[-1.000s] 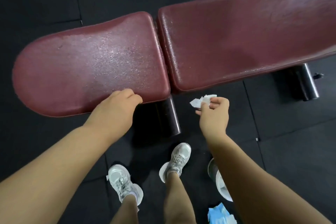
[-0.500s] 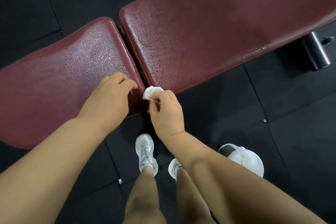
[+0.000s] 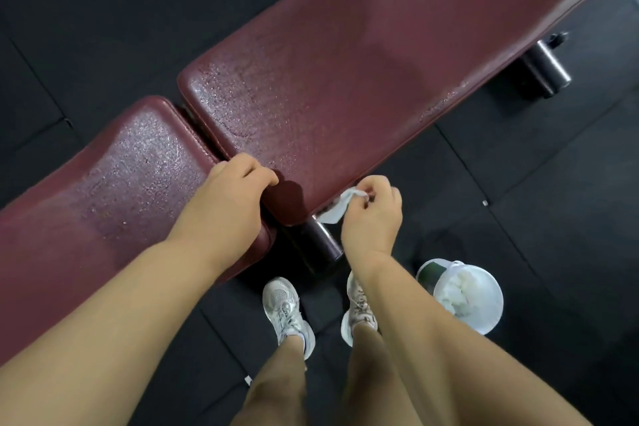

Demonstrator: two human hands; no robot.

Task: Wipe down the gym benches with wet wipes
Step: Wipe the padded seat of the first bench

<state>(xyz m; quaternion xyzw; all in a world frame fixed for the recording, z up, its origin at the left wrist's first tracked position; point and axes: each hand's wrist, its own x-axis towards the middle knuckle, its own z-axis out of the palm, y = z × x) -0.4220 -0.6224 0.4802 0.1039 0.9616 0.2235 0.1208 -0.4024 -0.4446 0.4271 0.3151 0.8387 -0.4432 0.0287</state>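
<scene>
A dark red gym bench runs diagonally, with a short seat pad (image 3: 114,176) at the left and a long back pad (image 3: 363,73) at the right; both look wet and speckled. My left hand (image 3: 228,201) rests with curled fingers over the gap where the two pads meet, at the near edge. My right hand (image 3: 371,214) pinches a crumpled white wet wipe (image 3: 337,209) against the near lower edge of the back pad.
A clear tub of wipes (image 3: 463,297) with a green label stands on the black rubber floor to my right. The bench's black metal leg (image 3: 318,245) sits under the pads, another foot (image 3: 544,69) at far right. My two white shoes (image 3: 287,311) stand close to the bench.
My right hand with the wipe has slid right along the back pad's near edge. My left hand shifted from the seat pad onto the gap. The view swung left.
</scene>
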